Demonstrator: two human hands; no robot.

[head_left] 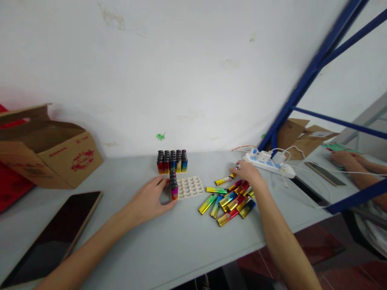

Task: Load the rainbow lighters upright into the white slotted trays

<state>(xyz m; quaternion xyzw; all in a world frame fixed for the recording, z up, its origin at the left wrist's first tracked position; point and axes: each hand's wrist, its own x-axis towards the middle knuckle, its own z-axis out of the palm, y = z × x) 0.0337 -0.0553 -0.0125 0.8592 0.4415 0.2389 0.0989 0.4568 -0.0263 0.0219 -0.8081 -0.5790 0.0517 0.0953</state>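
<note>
Lighters [232, 199] in shiny yellow, green, red and blue lie in a loose pile under and in front of your right hand [248, 171], some heaped over others. That hand is bent down at the far side of the pile, its fingers curled close to a yellow lighter [223, 180]; you cannot tell from this view whether they grasp one.

Your left hand [152, 196] has its thumb and fingers parted around the near end of a white tray [191, 186], which reaches away to that hand's right; whether it grips or only steadies the tray, you cannot tell. Right beside your left fingertips, a row of dark-topped lighters [174, 191] stands upright in the tray. Beyond the same hand, a block of upright lighters [172, 162] stands on the worktop [181, 241], near the wall.

Farther left of your left hand sits an open cardboard box [71, 161], with a dark flat tablet [54, 233] nearer your forearm. Just right of your right hand lies a white power strip [269, 164] with plugs in it.
</note>
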